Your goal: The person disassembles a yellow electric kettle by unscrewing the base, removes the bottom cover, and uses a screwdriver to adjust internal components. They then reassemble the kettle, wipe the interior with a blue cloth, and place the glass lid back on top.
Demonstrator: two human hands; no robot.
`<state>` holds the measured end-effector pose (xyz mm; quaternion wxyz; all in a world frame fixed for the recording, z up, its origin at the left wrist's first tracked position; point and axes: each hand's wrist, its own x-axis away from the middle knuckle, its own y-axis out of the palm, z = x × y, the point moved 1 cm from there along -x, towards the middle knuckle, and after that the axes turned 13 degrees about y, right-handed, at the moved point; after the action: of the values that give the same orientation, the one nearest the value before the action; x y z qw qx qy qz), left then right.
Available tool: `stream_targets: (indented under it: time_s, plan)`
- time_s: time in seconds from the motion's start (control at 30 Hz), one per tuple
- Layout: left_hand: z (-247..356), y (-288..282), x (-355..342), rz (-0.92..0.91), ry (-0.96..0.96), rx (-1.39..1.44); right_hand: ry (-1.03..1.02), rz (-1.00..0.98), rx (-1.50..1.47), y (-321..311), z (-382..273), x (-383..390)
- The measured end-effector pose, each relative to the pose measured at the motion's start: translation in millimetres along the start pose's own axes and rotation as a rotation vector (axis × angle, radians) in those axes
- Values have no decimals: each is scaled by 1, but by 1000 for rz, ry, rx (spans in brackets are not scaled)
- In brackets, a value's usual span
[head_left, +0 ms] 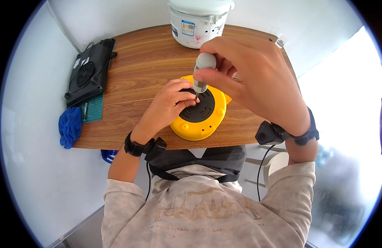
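Right hand (251,70): fingers wrapped around a grey, round-ended plastic screwdriver (206,61), metal shaft pointing down at the yellow, rounded plastic housing (190,131). Left hand (166,102): fingers curled beside the shaft's tip, over the housing's slotted black disc (204,110); whether they pinch a screw is not discernible. Housing: on brown wood-grain table (135,62). Beyond housing: white, flower-patterned lidded cooker (199,25). Hazard: a tilted shaft could slip, jabbing the left fingertips.

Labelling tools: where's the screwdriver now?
Head view, upper middle: screwdriver in the right hand, shaft by the left hand, over the black plate on the yellow housing.
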<state>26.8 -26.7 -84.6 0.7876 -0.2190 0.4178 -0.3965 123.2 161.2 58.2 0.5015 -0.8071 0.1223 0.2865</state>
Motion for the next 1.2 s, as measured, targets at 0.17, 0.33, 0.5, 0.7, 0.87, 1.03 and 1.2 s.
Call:
stream_targets:
  time_s: [0.17, 0.33, 0.5, 0.7, 0.87, 1.03, 1.2]
  plan:
    - [-2, 2, 0, 20, 7, 42, -40, 157, 176, 11, -1, -4]
    - [0, 1, -1, 21, 20, 27, -64, 218, 288, 12, -3, -4]
    - [-1, 0, -1, 0, -12, 48, -64, 176, 418, 12, -8, 0]
    - [7, -1, -4, 49, -13, 59, 7, 31, 124, 9, -12, 6]
    - [7, -3, -3, 29, 10, 28, 38, -102, -157, -3, -13, 8]
    - [1, -1, -1, 1, 17, 21, 137, -180, -146, -7, -5, 2]
    - [1, -2, -1, -41, 22, -35, 98, -151, -115, -4, 4, -6]
